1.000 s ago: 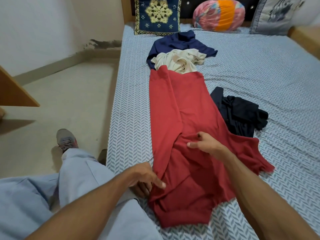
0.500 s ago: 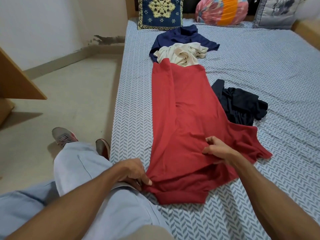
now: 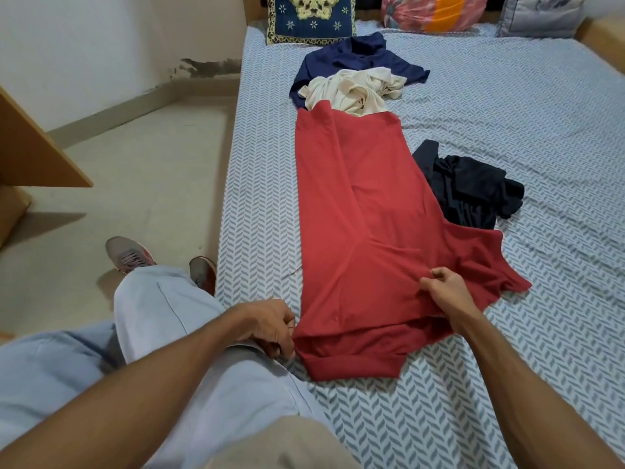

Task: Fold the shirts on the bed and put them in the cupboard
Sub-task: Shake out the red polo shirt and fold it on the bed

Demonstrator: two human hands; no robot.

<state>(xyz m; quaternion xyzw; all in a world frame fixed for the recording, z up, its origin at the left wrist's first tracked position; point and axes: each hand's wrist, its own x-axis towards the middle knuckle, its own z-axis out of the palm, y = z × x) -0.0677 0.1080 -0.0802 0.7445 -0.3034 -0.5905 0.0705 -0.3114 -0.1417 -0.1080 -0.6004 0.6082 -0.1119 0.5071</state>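
Observation:
A red shirt (image 3: 365, 211) lies stretched lengthwise along the bed (image 3: 507, 113), its left side folded inward and one sleeve spread out to the right. My left hand (image 3: 270, 328) pinches the shirt's near left corner. My right hand (image 3: 446, 294) grips a fold of the red cloth near the collar end. Beyond the red shirt lie a crumpled cream shirt (image 3: 355, 91) on top of a navy shirt (image 3: 358, 57). A black shirt (image 3: 470, 191) is bunched to the right, partly under the red one.
Three pillows line the headboard: a blue embroidered cushion (image 3: 311, 16), a pink and orange one (image 3: 433, 11), a grey one (image 3: 541, 15). My legs and shoes (image 3: 128, 253) hang off the bed's left edge over the floor. A wooden board (image 3: 30, 147) juts in at left.
Both hands pulled the shirt's near end flatter and toward me; my right hand moved rightward and closed on the cloth. The bunched lower part is now smoother.

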